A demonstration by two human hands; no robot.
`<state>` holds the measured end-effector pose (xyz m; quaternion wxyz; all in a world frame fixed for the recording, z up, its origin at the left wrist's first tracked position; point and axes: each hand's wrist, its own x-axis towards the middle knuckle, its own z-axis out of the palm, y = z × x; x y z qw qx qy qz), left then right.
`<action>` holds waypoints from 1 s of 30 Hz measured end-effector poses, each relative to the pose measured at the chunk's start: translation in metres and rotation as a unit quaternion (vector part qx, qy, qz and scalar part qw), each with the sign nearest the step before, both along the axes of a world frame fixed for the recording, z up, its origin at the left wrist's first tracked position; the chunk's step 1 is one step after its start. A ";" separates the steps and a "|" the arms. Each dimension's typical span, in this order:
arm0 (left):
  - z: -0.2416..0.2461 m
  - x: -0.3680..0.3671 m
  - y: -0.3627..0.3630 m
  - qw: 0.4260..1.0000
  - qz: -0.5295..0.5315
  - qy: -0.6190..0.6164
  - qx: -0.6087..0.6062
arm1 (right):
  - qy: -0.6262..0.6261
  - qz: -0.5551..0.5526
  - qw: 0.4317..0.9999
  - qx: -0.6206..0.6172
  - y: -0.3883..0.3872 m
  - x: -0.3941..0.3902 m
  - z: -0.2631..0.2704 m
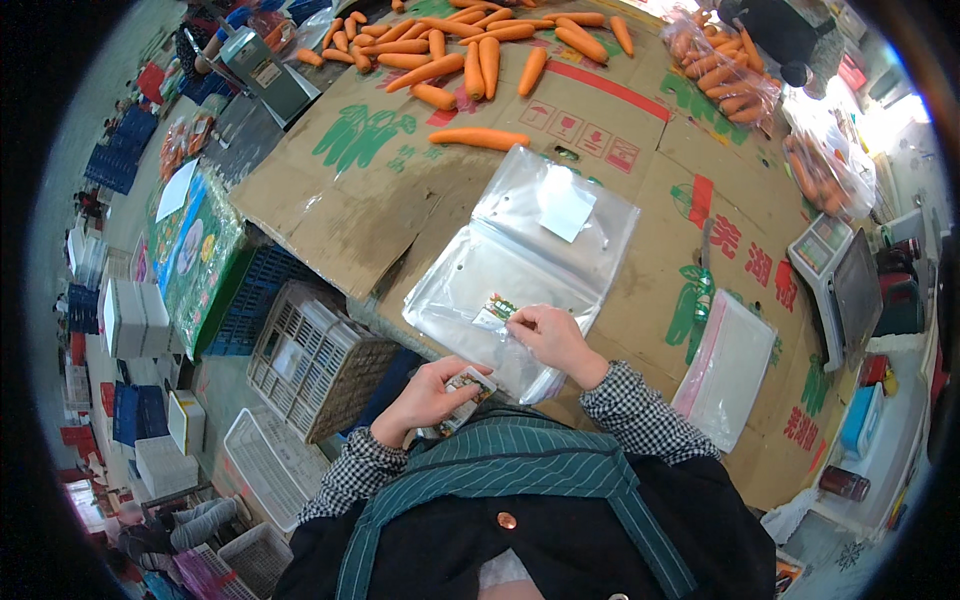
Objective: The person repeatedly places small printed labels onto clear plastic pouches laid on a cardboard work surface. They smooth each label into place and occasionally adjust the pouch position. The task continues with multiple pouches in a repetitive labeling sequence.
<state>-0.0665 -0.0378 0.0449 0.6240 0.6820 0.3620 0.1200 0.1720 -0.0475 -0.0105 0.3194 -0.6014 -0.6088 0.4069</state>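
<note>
My left hand (435, 394) holds a small stack of printed labels (469, 386) close to my apron, thumb on top. My right hand (551, 337) is over a pile of clear plastic bags (525, 262), fingertips pinched at the lower right edge of a single printed label (495, 309). That label lies on the near part of the bags; whether film covers it I cannot tell. Loose film bunches below my right hand. A blank white paper slip (568, 214) is on the far part of the pile. One carrot (478, 138) lies just beyond the bags.
Flattened cardboard (360, 225) covers the table. Many loose carrots (450, 45) lie at the far side, with bagged carrots (724, 67) at the far right. A knife (703, 289), more flat bags (727, 367) and a digital scale (832, 285) are to the right. Plastic crates (307, 360) stand left.
</note>
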 end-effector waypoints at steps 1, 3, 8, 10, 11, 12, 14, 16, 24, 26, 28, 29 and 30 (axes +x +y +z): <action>0.000 0.001 0.004 1.000 -0.004 -0.003 0.013 | 0.015 0.001 1.000 -0.009 0.000 0.000 0.000; 0.001 0.003 0.009 0.999 -0.012 -0.010 0.031 | 0.037 -0.004 0.999 -0.014 -0.001 0.001 -0.001; 0.006 0.011 0.016 0.998 -0.014 -0.051 0.032 | 0.030 -0.007 0.999 -0.012 -0.005 -0.001 -0.008; 0.006 0.013 0.017 0.996 -0.017 -0.066 0.052 | 0.020 0.004 1.000 -0.019 -0.005 -0.001 -0.009; 0.007 0.014 0.017 0.994 -0.020 -0.072 0.074 | 0.019 0.006 1.000 -0.019 -0.005 -0.001 -0.009; 0.007 0.013 0.016 0.994 -0.019 -0.084 0.070 | 0.016 0.010 1.000 -0.001 -0.005 0.000 -0.008; 0.005 0.012 0.014 0.991 -0.019 -0.096 0.092 | 0.015 0.035 0.999 0.023 -0.005 0.001 -0.007; 0.001 0.010 0.011 0.989 -0.007 -0.091 0.113 | 0.036 0.023 0.999 0.017 -0.007 0.000 -0.008; -0.045 0.003 0.020 0.994 0.053 0.077 0.056 | 0.187 -0.007 0.977 -0.105 0.006 0.023 -0.015; -0.052 0.003 0.020 0.993 0.065 0.076 0.057 | 0.258 -0.058 0.958 -0.114 0.028 0.065 -0.004; -0.051 0.001 0.019 0.996 0.068 0.051 -0.026 | 0.311 -0.182 0.932 -0.047 0.055 0.114 0.016; -0.049 0.001 0.021 0.994 0.073 0.035 -0.070 | 0.113 -0.235 0.965 0.025 0.066 0.136 0.028; -0.044 -0.001 0.022 0.996 0.053 0.069 0.003 | -0.107 -0.319 0.940 0.056 0.073 0.152 0.039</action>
